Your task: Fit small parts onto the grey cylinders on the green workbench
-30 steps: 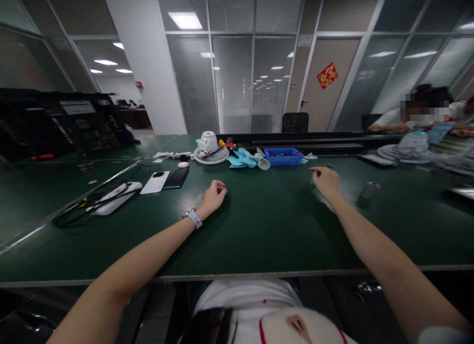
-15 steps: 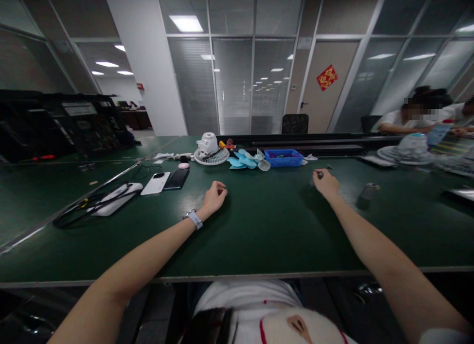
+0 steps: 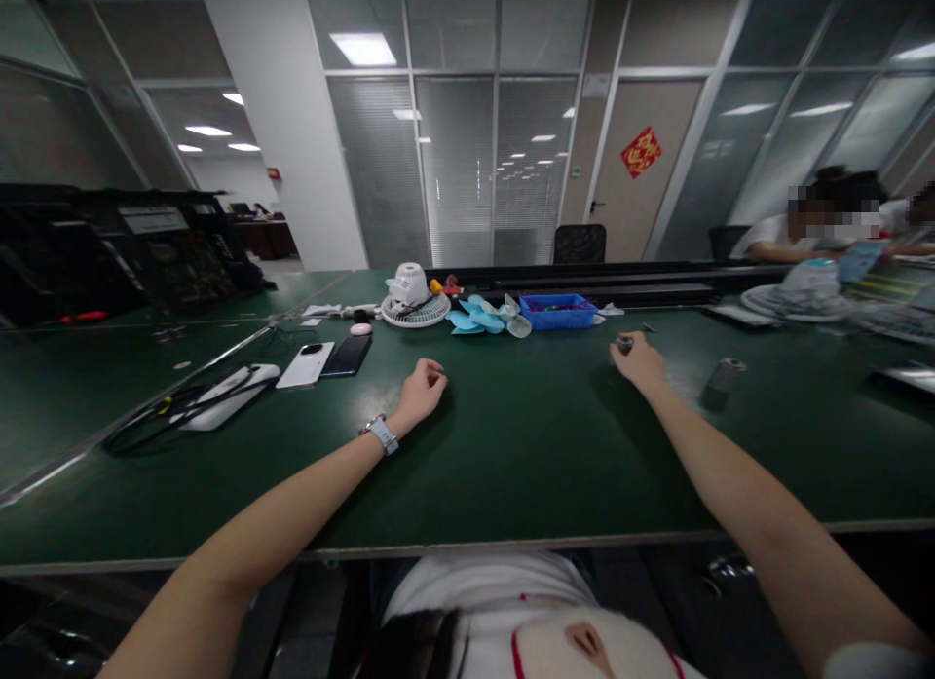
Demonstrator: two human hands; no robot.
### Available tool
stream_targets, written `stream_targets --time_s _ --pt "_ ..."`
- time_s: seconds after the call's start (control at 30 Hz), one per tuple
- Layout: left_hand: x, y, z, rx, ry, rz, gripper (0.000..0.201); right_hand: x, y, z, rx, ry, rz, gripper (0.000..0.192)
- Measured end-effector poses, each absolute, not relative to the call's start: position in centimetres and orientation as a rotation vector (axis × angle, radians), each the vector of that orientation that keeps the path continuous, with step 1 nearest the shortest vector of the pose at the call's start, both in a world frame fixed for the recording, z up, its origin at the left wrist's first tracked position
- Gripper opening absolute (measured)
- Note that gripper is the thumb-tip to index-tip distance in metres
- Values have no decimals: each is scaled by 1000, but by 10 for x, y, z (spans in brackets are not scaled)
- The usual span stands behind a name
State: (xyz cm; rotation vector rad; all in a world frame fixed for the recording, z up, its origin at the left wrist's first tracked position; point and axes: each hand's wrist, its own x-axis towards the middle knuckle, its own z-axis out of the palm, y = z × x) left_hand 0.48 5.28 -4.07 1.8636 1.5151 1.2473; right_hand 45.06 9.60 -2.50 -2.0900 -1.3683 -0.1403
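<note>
Seen from the head camera, a person seated at a long green worktable (image 3: 511,445) stretches both bare arms forward across its surface. The left hand (image 3: 420,391), a pale wristwatch (image 3: 381,432) strapped at the wrist, rests on the tabletop with its fingers curled loosely inward, closed on nothing that can be seen. The right hand (image 3: 641,360) lies farther out to the right, its fingertips pinched together on a small dark part (image 3: 624,344) held just above the table; the part is too small to identify. Just right of that hand stands a short grey cylinder (image 3: 720,375), apart from it.

Beyond both hands, along the far edge, sit a white fan housing (image 3: 413,295), a cluster of light blue fan blades (image 3: 485,317) and a blue parts tray (image 3: 558,311), in a row and well apart from the hands. To the left lie a white phone (image 3: 306,363) and a black phone (image 3: 349,354) side by side, with a white device and black cables (image 3: 211,395) nearer the table's left seam. At the far right, other people work at the same table, their faces blurred.
</note>
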Motion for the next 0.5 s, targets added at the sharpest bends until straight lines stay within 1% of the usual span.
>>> stream_targets --time_s 0.27,0.5 --pt "4 52 -40 1838 1496 1243 19 452 97 -26 -2100 -1396 -143 49" --pt "5 51 -38 1825 1493 1242 18 449 97 -29 -2032 -1396 -177 46"
